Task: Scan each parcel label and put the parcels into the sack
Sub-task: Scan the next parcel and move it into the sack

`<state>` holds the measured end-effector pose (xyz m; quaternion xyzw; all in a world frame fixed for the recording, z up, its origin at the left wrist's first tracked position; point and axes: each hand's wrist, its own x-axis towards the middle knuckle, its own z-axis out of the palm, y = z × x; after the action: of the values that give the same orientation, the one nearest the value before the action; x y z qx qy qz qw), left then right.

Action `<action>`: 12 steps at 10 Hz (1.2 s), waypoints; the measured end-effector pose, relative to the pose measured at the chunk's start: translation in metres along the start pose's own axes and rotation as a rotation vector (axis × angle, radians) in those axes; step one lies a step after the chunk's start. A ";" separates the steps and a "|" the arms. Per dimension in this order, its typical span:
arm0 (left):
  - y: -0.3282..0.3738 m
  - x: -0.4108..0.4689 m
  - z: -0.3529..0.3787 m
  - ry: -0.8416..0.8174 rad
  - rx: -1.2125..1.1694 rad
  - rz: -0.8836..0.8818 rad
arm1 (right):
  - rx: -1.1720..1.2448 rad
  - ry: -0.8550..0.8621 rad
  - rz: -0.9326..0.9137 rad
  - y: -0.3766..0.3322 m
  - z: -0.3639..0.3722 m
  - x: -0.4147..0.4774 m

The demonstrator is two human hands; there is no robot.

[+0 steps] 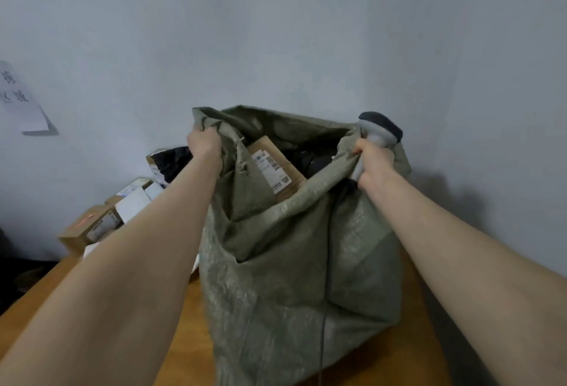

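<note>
My left hand (204, 146) and right hand (372, 161) clutch the sack (291, 262) rim; the scanner (380, 129), pinned at 3 o'clock, could slip inside.

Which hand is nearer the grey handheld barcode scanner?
Right. Right hand holds the scanner along with the green woven sack's rim; left hand holds the opposite rim, well apart.

A plain, pale blue-grey wall (306, 32) fills the upper half. At far left a white paper sheet (21, 103) hangs on it, with dark handwritten characters too blurred to read and its lower corner curling away. Below is a brown wooden table (171, 339), its left edge slanting beside dark floor (18, 278).
</note>
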<state>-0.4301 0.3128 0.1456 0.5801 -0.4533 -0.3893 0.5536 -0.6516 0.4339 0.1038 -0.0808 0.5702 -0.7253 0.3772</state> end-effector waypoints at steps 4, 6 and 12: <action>-0.048 0.025 -0.010 0.021 0.126 -0.032 | -0.118 -0.039 -0.148 -0.025 0.000 -0.011; -0.099 -0.003 -0.013 -0.142 0.762 -0.020 | -0.424 0.098 0.008 0.041 -0.015 0.021; -0.185 -0.002 -0.015 -0.433 0.994 0.096 | -0.673 0.147 0.013 0.074 -0.030 0.041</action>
<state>-0.3992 0.3145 -0.0373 0.6572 -0.7123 -0.2131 0.1235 -0.6633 0.4252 0.0153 -0.1445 0.8037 -0.4979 0.2920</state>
